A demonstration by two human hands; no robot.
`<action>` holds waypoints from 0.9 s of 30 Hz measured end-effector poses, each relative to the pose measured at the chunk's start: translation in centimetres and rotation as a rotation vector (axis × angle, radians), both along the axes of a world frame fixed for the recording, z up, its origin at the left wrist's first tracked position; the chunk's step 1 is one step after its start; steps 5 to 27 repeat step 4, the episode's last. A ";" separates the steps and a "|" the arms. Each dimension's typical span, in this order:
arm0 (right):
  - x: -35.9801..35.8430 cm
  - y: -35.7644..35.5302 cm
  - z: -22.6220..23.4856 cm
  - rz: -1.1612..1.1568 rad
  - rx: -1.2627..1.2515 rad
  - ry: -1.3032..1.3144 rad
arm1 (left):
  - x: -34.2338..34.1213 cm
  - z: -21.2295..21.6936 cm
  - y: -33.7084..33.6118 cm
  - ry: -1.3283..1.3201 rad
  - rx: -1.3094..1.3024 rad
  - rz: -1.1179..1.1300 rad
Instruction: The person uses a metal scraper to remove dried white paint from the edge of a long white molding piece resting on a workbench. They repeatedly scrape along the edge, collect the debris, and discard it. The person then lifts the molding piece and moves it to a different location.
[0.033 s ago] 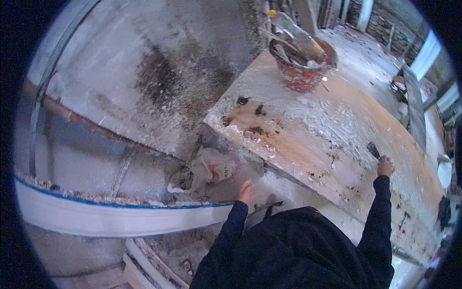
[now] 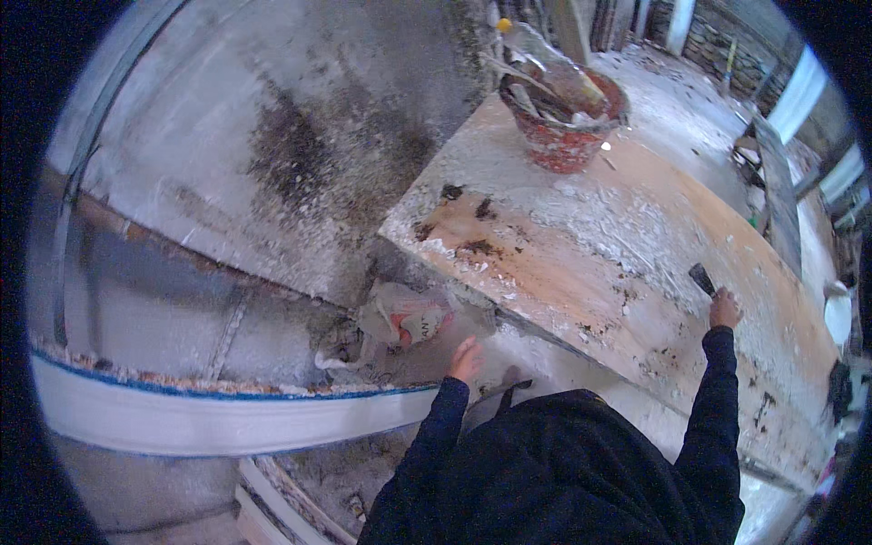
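In my right hand (image 2: 725, 309) is a scraper (image 2: 702, 279) with a dark, broad blade, its handle mostly hidden by my closed fingers. The blade points away from me, over the wide wooden board (image 2: 545, 282) strewn with white flakes and dark crumbs. I cannot tell whether its edge touches the wood. My left hand (image 2: 465, 359) holds nothing; its fingers are stretched out beside the near left side of the board. A crumpled, pale plastic bag (image 2: 418, 322) with red print lies just past that hand.
A red bucket (image 2: 563, 136), smeared with white, stands on the board's far end, holding a clear bottle (image 2: 568, 77) with a yellow cap and some sticks. To the left runs a curved white rim (image 2: 227, 422) with a blue edge. Dirty pale panelling (image 2: 200, 136) lies beyond.
The view has shifted very slightly, so the bucket and board sit a little further left. Both hands keep nearly the same pose, the scraper still in the right.
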State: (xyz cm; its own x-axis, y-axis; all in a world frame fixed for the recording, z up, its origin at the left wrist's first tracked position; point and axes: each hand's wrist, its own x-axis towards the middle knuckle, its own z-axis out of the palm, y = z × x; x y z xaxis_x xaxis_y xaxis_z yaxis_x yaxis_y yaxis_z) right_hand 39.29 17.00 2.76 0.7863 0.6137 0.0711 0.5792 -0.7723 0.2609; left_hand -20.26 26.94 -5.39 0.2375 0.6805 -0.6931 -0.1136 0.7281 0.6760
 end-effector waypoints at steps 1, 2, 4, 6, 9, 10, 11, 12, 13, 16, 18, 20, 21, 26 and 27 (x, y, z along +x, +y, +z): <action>1.0 -0.9 -1.5 0.023 0.052 -0.038 | 0.8 -0.1 0.9 0.009 0.085 -0.009; 1.3 -1.3 -2.5 0.020 0.054 0.008 | 1.8 -0.8 1.3 0.020 0.172 -0.009; 1.9 -2.2 -3.5 0.013 0.055 0.098 | 3.9 -2.2 2.2 -0.009 0.492 -0.034; 1.9 -2.2 -3.5 0.013 0.055 0.098 | 3.9 -2.2 2.2 -0.009 0.492 -0.034; 1.9 -2.2 -3.5 0.013 0.055 0.098 | 3.9 -2.2 2.2 -0.009 0.492 -0.034; 1.9 -2.2 -3.5 0.013 0.055 0.098 | 3.9 -2.2 2.2 -0.009 0.492 -0.034; 1.9 -2.2 -3.5 0.013 0.055 0.098 | 3.9 -2.2 2.2 -0.009 0.492 -0.034; 1.9 -2.2 -3.5 0.013 0.055 0.098 | 3.9 -2.2 2.2 -0.009 0.492 -0.034; 1.9 -2.2 -3.5 0.013 0.055 0.098 | 3.9 -2.2 2.2 -0.009 0.492 -0.034; 1.9 -2.2 -3.5 0.013 0.055 0.098 | 3.9 -2.2 2.2 -0.009 0.492 -0.034; 1.9 -2.2 -3.5 0.013 0.055 0.098 | 3.9 -2.2 2.2 -0.009 0.492 -0.034; 1.9 -2.2 -3.5 0.013 0.055 0.098 | 3.9 -2.2 2.2 -0.009 0.492 -0.034; 1.9 -2.2 -3.5 0.013 0.055 0.098 | 3.9 -2.2 2.2 -0.009 0.492 -0.034; 1.9 -2.2 -3.5 0.013 0.055 0.098 | 3.9 -2.2 2.2 -0.009 0.492 -0.034; 1.9 -2.2 -3.5 0.013 0.055 0.098 | 3.9 -2.2 2.2 -0.009 0.492 -0.034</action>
